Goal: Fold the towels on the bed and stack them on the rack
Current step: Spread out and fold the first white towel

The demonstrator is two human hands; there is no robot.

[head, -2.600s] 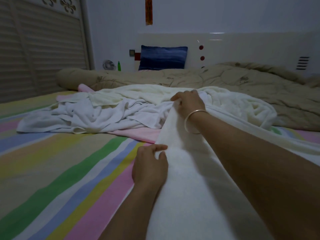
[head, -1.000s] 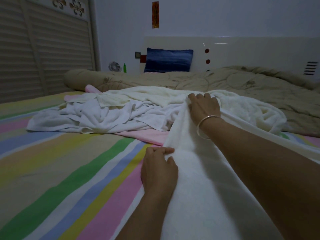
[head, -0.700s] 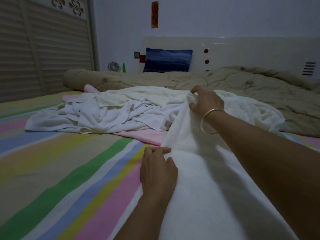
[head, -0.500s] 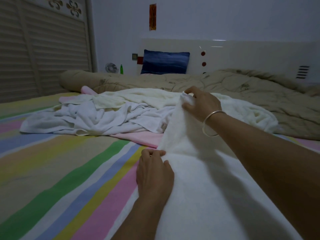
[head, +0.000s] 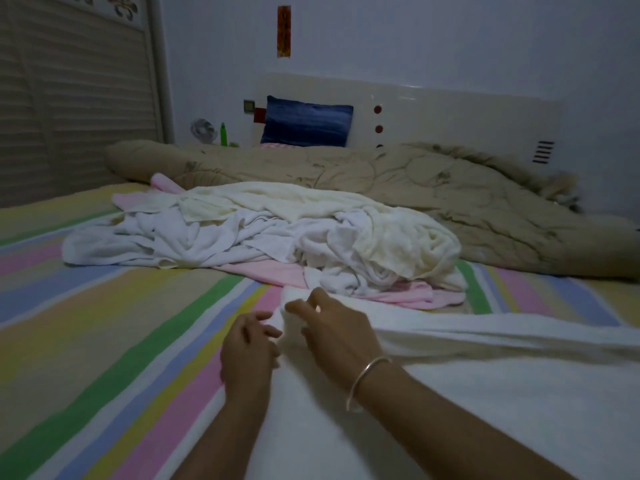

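A large white towel [head: 485,393] lies spread on the striped bed sheet [head: 104,323] right in front of me, with a folded band running off to the right. My right hand [head: 332,334], with a bangle on the wrist, pinches the towel's folded corner at its left edge. Just left of it, my left hand [head: 249,351] grips the same edge with curled fingers. Behind them sits a heap of unfolded white and cream towels [head: 242,233] on top of a pink towel [head: 277,275]. No rack is in view.
A rumpled beige quilt [head: 450,188] lies across the far half of the bed. A blue pillow [head: 306,126] leans on the white headboard [head: 450,112]. A louvred wardrobe door [head: 69,98] stands at the left. Bare striped sheet spreads to my left.
My right hand has pulled the towel's far end off the heap and brought it down next to my left hand, folding the towel over. The view has tilted down.
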